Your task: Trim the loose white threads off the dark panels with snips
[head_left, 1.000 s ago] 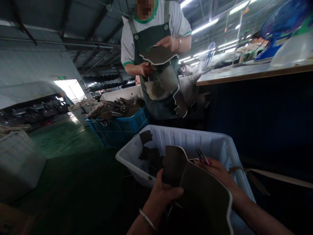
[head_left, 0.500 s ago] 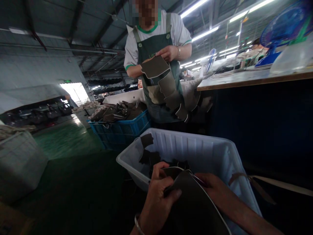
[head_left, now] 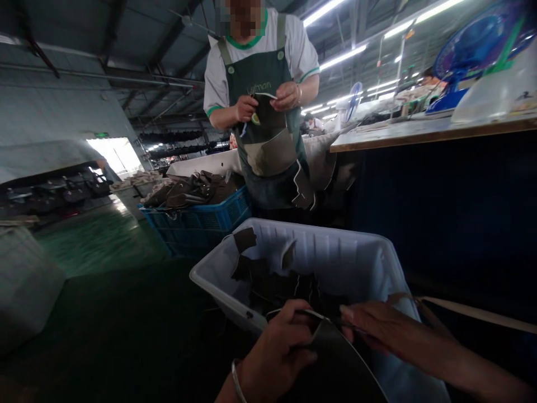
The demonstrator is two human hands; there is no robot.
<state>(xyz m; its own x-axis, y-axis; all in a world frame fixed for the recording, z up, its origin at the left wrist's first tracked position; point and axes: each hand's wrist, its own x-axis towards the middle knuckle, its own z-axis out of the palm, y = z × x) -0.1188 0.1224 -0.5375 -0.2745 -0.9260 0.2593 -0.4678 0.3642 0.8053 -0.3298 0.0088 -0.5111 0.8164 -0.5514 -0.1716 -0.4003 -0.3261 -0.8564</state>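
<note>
The left hand (head_left: pixel 281 351) pinches the dark panel (head_left: pixel 331 366), which is at five o'clock by the white tub's (head_left: pixel 335 252) near side; the right hand (head_left: pixel 388 330), at four, grips a slim, blurred tool (head_left: pixel 356 329). Best hold the pale edge (head_left: pixel 359 356) taut and work slowly — left hand clear of the tip.

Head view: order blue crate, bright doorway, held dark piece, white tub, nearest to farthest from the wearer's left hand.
1. Held dark piece, in the left hand.
2. White tub, just beyond.
3. Blue crate, beyond, leftward.
4. Bright doorway, background left.
</note>
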